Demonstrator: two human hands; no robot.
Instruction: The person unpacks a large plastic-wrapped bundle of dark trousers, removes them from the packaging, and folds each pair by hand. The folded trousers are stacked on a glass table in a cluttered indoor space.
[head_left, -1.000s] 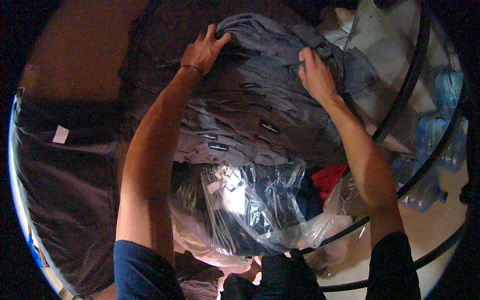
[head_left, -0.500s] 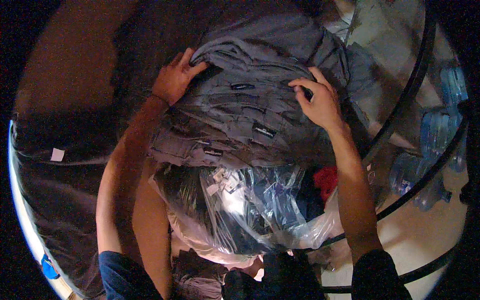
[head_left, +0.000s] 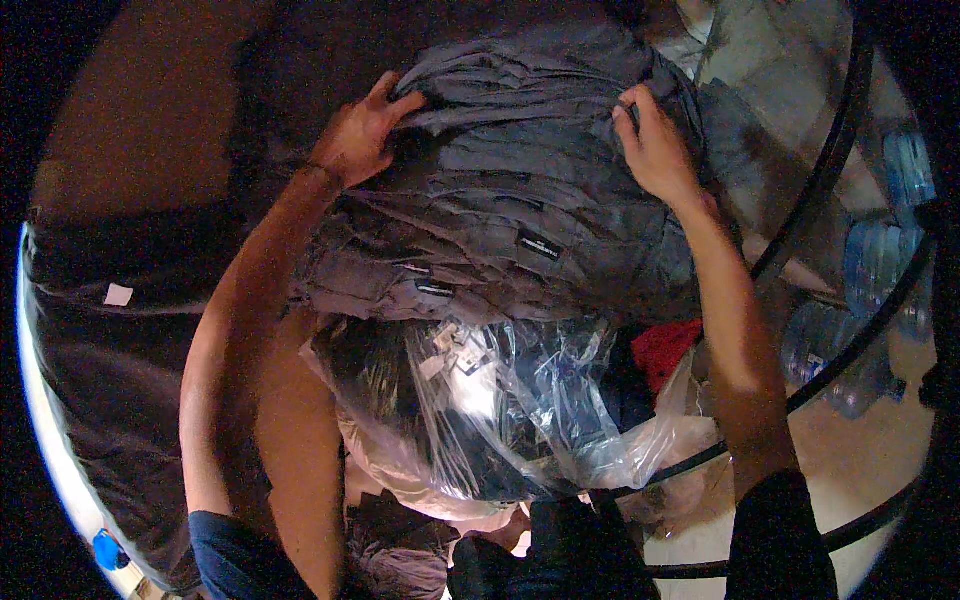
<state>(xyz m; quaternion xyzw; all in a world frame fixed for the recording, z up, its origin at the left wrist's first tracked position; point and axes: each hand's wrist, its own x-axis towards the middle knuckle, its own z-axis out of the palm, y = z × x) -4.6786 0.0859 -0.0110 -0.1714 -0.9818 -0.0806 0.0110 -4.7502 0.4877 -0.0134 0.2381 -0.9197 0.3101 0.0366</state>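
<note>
Gripping the grey garment (head_left: 520, 85) at two points, the person keeps both arms stretched forward and the hands well apart. The left hand (head_left: 362, 138) has a fold between thumb and fingers at one end of the cloth; the right hand (head_left: 658, 148) pinches the other end with curled fingertips. The wide grip probably serves to draw the cloth flat between them, since its folds run from one hand to the other.

Below and between the hands, nearer the body, lies a layered pile of grey garments (head_left: 600, 225), with dark labels (head_left: 540, 244) along the near layers. The layers overlap loosely, as if laid one on another so that their near edges show. Closer still to the body sits a clear plastic bag (head_left: 440, 450) over dark contents and some white tags (head_left: 455, 352). Red fabric (head_left: 665, 358) shows just inside the right forearm.

Outward from the left hand, dark cloth (head_left: 120, 390) spreads along that side, bearing a small white tag (head_left: 118, 295). Beyond the right forearm, a curved black tube (head_left: 822, 165) passes in front of clear bottles (head_left: 872, 262).

Past the hands the far edge of the pile sinks into darkness, and where the held garment ends is hard to make out. Print on the labels is too small to read, glare veils the bag's contents, and the undersides of both grips are hidden.
</note>
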